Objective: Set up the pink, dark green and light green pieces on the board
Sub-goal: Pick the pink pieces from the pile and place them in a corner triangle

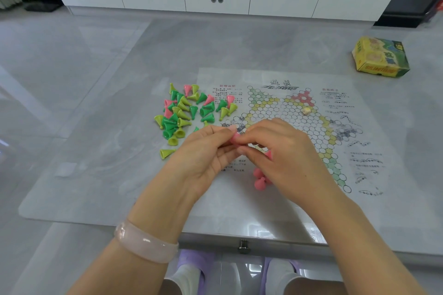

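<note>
- Hands meet over the near-left part of the thin printed paper game board (335, 93); the left hand (203, 158) and the right hand (285, 158) both pinch one small pink plastic cone piece (236, 137) between thumb and fingertips, the other fingers loosely curled.
- Pink cones already set down (260, 181) stand in a small cluster on the board just under the right hand (how many, I cannot tell; the palm hides some).
- Loose heap of pink, dark green and light green cones (189, 110) lies on the grey marbled tabletop (96, 103) just left of the board's edge; one light green cone (166, 153) lies on its side apart, nearer the left hand.
- To do this step well, I judge: let one hand take the cone alone, turn its wide base down, and lower it straight onto a free circle beside the cluster; a sideways brush would likely topple its neighbours, since such pieces look light.
- Small pale die (306, 111) sits mid-board, well apart from the hands.
- Room to move: the board's far and right stretches are open; the table's near edge runs close below the wrists, so the forearms overhang it; a yellow-green cardboard box (381, 57) rests far right, out of the way.
</note>
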A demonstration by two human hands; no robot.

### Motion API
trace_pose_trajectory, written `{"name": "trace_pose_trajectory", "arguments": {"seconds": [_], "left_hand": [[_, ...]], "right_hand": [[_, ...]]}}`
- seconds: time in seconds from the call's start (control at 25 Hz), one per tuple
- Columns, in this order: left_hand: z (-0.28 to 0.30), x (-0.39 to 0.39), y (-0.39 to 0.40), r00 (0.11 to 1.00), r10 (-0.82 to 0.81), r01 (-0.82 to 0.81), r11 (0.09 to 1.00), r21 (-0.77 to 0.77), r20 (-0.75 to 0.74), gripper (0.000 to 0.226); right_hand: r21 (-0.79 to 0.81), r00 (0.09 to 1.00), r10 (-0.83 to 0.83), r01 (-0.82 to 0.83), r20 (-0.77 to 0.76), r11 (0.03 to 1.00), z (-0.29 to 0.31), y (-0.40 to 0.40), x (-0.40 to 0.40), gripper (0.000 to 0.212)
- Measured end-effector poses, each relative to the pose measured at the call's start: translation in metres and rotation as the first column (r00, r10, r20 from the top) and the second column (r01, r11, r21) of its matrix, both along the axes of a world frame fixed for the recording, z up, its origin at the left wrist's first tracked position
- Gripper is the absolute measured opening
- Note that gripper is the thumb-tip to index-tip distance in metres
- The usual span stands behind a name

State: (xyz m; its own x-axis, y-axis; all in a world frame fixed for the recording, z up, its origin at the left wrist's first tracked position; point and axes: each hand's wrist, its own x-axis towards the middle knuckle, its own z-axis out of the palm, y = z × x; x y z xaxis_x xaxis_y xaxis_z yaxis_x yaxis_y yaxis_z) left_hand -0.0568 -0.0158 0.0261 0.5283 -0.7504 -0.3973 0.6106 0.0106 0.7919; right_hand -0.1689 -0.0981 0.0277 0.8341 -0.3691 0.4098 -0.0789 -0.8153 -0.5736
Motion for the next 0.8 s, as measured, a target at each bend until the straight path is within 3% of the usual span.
{"name": "trace_pose_trajectory", "arguments": {"seconds": [0.16,0.24,0.32,0.48,0.8], "left_hand": [[0.001,0.001,0.0,0.999,-0.033,0.031,0.998,0.052,0.037,0.009],[0.0,0.004,0.0,0.995,0.007,-0.017,0.995,0.102,0.097,0.014],[-0.001,0.006,0.0,0.99,0.048,-0.063,0.992,0.111,0.131,0.015],[0.0,0.006,-0.001,0.988,0.067,-0.082,0.992,0.101,0.139,0.015],[0.0,0.006,0.0,0.99,0.037,-0.053,0.992,0.116,0.136,0.015]], "right_hand": [[0.352,0.988,-0.129,0.09,0.088,0.932,0.009,-0.004,-0.006,0.01],[0.288,0.973,-0.224,0.2,0.053,0.937,0.009,-0.015,-0.01,0.012],[0.169,0.953,-0.288,0.3,-0.091,0.939,0.006,-0.022,-0.011,0.012],[0.161,0.908,-0.251,0.318,-0.336,0.934,0.002,-0.018,-0.009,0.015],[0.204,0.896,-0.24,0.331,-0.373,0.921,0.0,-0.015,-0.006,0.014]]}}
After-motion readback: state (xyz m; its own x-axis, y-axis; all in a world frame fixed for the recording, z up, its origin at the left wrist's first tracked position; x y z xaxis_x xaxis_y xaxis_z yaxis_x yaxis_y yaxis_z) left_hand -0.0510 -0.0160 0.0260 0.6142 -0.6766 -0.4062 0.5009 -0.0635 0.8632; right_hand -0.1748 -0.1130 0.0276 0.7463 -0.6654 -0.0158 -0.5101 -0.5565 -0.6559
